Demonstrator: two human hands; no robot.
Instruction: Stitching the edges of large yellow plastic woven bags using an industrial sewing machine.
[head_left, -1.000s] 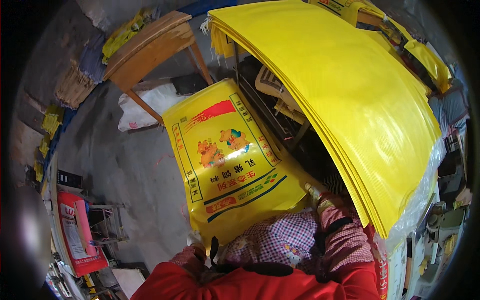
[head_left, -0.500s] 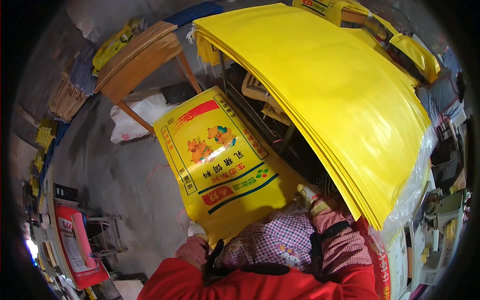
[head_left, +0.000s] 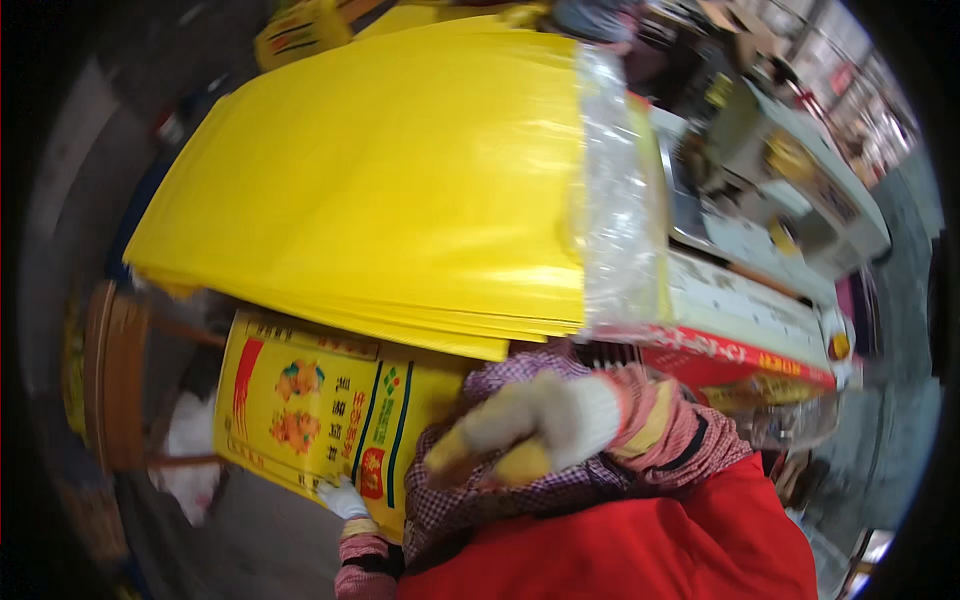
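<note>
A yellow printed woven sack point(head_left: 340, 375) with red, blue and dark print and cartoon animals lies across my lap, reaching out to the left. My left hand point(head_left: 345, 500), in a white glove, grips its near edge; the fingers beneath are hidden. My right hand point(head_left: 530, 425), in a white glove with yellowish fingertips, is raised over my checked apron point(head_left: 430, 500). It is slightly blurred, with fingers apart and nothing seen in them. Just beyond both hands rises a thick stack of plain yellow sacks point(head_left: 390, 170), overhanging the printed sack's far edge.
Clear plastic film point(head_left: 620, 190) covers the stack's right end. Past it stand a pale machine point(head_left: 790, 180) and a white-topped bench with a red front point(head_left: 740, 360). A wooden stool point(head_left: 115, 375) and a white bag point(head_left: 190, 450) are at left. Another person's clothing point(head_left: 600, 20) shows at the top.
My view has swung to the right, so the stack and sack appear turned. My right hand has left the sack's edge area and lifted over my lap. My left hand stays at the sack.
</note>
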